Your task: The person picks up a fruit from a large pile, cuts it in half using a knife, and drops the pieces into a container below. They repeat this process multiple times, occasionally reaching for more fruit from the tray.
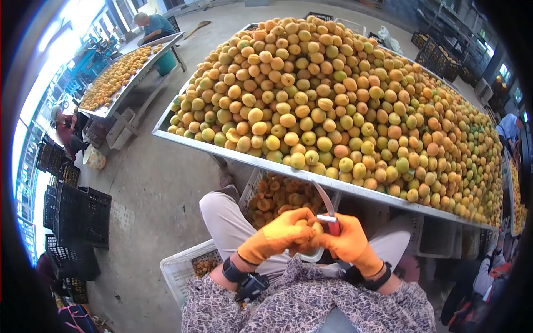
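Both hands wear orange gloves and meet above my lap. My left hand (pixel 283 234) is closed around an apricot (pixel 304 226), partly hidden by the fingers. A knife with a red handle (pixel 333 226) and a curved blade (pixel 323 198) pointing up is gripped in my right hand (pixel 348 240), whose fingertips come right up to the fruit. Just beyond the hands, a white crate (pixel 248 190) holds opened apricot halves (pixel 280 195). Above it stands a metal-edged table (pixel 233 156) heaped with whole apricots (pixel 311 105).
At my left side is a white crate (pixel 173 273) with small brown pieces in it. Black crates (pixel 78 213) are stacked farther left. Another table of apricots (pixel 117 75) stands back left, with a person (pixel 154 28) behind it and another person (pixel 65 129) seated nearby.
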A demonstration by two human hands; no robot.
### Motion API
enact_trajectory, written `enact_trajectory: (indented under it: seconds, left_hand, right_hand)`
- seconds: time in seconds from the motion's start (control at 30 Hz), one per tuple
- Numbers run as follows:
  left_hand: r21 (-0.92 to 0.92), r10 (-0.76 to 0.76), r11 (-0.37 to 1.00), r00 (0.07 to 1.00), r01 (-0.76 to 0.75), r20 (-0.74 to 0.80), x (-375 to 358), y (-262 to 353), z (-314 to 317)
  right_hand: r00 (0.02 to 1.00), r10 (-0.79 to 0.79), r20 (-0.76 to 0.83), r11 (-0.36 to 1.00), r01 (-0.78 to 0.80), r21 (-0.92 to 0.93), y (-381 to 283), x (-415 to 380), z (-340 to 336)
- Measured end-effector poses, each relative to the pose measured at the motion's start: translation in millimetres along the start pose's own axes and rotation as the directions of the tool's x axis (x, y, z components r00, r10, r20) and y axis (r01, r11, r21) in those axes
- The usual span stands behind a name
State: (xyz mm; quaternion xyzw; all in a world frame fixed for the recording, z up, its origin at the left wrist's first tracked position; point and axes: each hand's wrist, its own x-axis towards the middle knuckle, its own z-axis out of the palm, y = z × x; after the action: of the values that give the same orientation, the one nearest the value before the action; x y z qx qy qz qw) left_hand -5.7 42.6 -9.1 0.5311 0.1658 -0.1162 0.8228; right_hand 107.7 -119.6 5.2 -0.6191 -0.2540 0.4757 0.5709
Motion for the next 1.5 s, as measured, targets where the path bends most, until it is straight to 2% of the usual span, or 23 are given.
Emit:
enact_trajectory:
  seconds: [0.03,0.13,0.23,0.3,0.37,0.47,0.5,0.57,0.7,0.8,0.83,0.9,0.97,1.0,1.03,1.1,1.13,1.17,1.2,1.23,1.3,1.37,1.5]
  left_hand:
    - [0.053,0.029,0.998,1.000,-0.029,-0.001,3,1,-3]
    - [-0.158,0.049,0.985,0.994,-0.065,-0.102,16,0,-7]
    - [0.028,0.089,0.996,0.984,-0.086,-0.154,22,18,-7]
    - [-0.001,0.083,0.996,0.991,-0.084,-0.107,34,16,6]
    - [-0.047,0.114,0.992,0.993,-0.116,-0.045,58,-1,20]
    - [0.039,0.032,0.999,0.994,-0.028,-0.100,109,-34,48]
    - [0.192,0.103,0.978,0.988,-0.079,-0.117,135,-57,51]
    - [0.273,0.151,0.956,0.976,-0.104,-0.156,177,-86,59]
    - [0.249,0.063,0.968,0.994,-0.038,-0.094,181,-69,76]
    - [-0.093,-0.106,0.989,0.991,0.113,0.077,168,-63,70]
    - [-0.231,-0.110,0.962,0.980,0.147,0.163,164,-63,66]
    - [-0.440,-0.079,0.875,0.956,0.203,0.284,144,-55,59]
    - [-0.537,-0.036,0.823,0.962,0.182,0.271,120,-51,44]
    - [-0.532,-0.011,0.838,0.978,0.123,0.208,110,-55,32]
    - [-0.523,0.012,0.850,0.989,0.068,0.148,101,-57,21]
    - [-0.341,0.017,0.940,0.999,-0.001,0.042,80,-47,-7]
    - [0.037,0.114,0.993,0.977,-0.109,-0.178,74,-43,-17]
    - [0.419,0.273,0.900,0.904,-0.119,-0.329,70,-40,-25]
    - [0.789,0.546,0.610,0.764,-0.079,-0.345,70,-34,-30]
    - [0.976,0.773,0.206,0.599,0.070,-0.206,72,-27,-33]
    - [0.974,0.820,0.226,0.544,-0.018,-0.180,80,-7,-34]
    - [0.923,0.784,0.358,0.583,-0.144,-0.213,104,6,-33]
    - [0.909,0.769,0.374,0.610,-0.186,-0.192,168,22,-35]
  right_hand:
    - [1.000,0.015,-0.002,1.000,-0.015,0.005,-5,4,0]
    - [0.998,0.037,-0.045,0.999,-0.038,-0.017,-12,18,-5]
    - [0.987,-0.023,-0.162,0.996,0.037,0.086,-18,16,-10]
    - [0.965,-0.039,-0.258,0.988,0.076,0.133,-19,6,-21]
    - [0.921,-0.093,-0.378,0.970,0.169,0.172,-18,-13,-38]
    - [0.808,-0.180,-0.561,0.942,0.306,0.139,-17,-44,-66]
    - [0.767,-0.184,-0.614,0.944,0.312,0.106,-15,-53,-74]
    - [0.716,-0.179,-0.675,0.941,0.325,0.095,-11,-66,-88]
    - [0.638,-0.178,-0.749,0.927,0.364,0.090,-2,-78,-103]
    - [0.595,-0.187,-0.782,0.962,0.271,-0.024,-1,-73,-99]
    - [0.632,-0.249,-0.734,0.954,0.291,-0.073,7,-67,-96]
    - [0.720,-0.323,-0.614,0.940,0.167,-0.299,28,-49,-88]
    - [0.785,-0.401,-0.472,0.894,0.223,-0.389,35,-30,-72]
    - [0.793,-0.414,-0.447,0.905,0.305,-0.298,57,-15,-69]
    - [0.770,-0.454,-0.449,0.881,0.311,-0.356,49,-11,-62]
    - [0.839,-0.310,-0.446,0.942,0.209,-0.262,31,-16,-57]
    - [0.840,-0.312,-0.443,0.943,0.218,-0.251,26,-15,-54]
    - [0.848,-0.278,-0.452,0.960,0.235,-0.150,23,-16,-52]
    - [0.853,-0.245,-0.460,0.967,0.247,-0.056,22,-17,-53]
    - [0.849,-0.247,-0.467,0.967,0.249,-0.059,24,-17,-55]
    - [0.840,-0.189,-0.508,0.978,0.207,-0.021,31,-20,-59]
    - [0.839,-0.130,-0.528,0.986,0.164,0.018,26,-29,-62]
    - [0.793,-0.085,-0.604,0.992,0.122,0.021,16,-50,-70]
